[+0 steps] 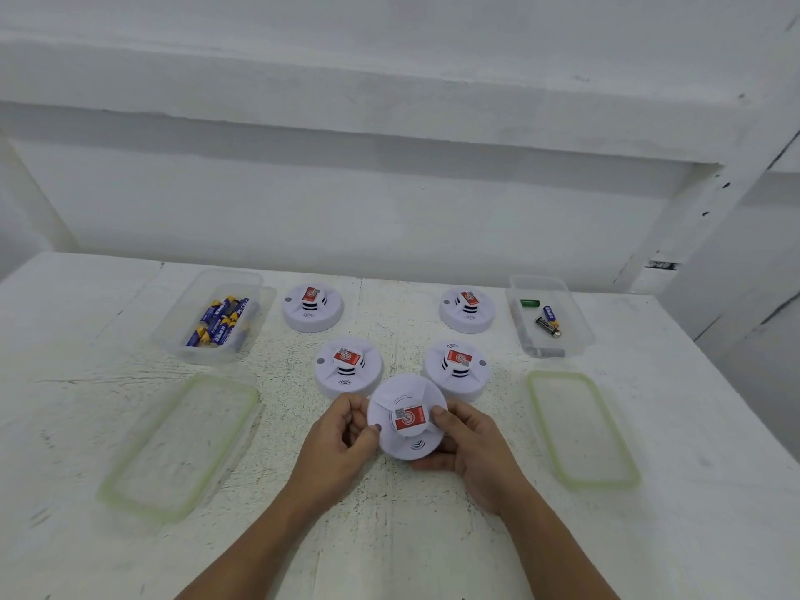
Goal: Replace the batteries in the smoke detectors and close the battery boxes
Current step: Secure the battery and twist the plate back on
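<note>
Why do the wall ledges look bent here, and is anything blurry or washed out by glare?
Head view: the wide-angle lens bows the white wall ledge and splays the edges of the white table; light is soft and even, shadows faint, no glare; the red label on the round white smoke detector gripped by the left hand and right hand is too soft to read.

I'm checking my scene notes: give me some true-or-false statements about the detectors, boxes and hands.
1. The left hand and right hand hold one detector. True.
2. Four more detectors sit on the table. True.
3. The left box is empty. False: it holds blue-and-yellow batteries.
4. The lids are on the boxes. False: both lie on the table, nearer the person.
</note>
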`<state>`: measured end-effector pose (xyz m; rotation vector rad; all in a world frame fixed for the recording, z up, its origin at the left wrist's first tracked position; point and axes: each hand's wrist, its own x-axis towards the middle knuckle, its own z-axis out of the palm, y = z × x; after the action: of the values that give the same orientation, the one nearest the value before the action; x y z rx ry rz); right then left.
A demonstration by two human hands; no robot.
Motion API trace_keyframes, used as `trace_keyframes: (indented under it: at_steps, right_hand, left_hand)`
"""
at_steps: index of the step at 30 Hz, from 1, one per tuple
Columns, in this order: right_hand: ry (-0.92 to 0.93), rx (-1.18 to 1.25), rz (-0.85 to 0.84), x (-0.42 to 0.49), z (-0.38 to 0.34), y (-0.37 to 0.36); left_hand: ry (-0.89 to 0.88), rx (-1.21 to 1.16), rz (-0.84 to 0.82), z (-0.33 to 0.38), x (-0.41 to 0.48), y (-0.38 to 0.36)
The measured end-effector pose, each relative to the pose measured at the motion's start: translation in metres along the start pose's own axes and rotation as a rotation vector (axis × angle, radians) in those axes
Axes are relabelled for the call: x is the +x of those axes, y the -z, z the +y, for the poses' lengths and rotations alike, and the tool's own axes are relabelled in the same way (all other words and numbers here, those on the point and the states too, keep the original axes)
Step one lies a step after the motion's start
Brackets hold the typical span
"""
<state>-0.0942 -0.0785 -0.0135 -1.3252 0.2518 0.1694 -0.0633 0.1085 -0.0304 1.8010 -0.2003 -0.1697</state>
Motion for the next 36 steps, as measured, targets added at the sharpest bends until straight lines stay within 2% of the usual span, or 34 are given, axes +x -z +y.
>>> trace_keyframes:
  at_steps: [13,36]
  right_hand:
    - [0.009,0.025,0.004,0.0012,0.0039,0.0026]
    - [0.024,0.021,0.013,0.0006,0.0043,0.0019]
  left_hand:
    - [-0.048,-0.102,-0.042,0.0036,-0.0025,0.0026]
    - [-0.025,-0.122,-0.049,0.0015,-0.0013,0.0029]
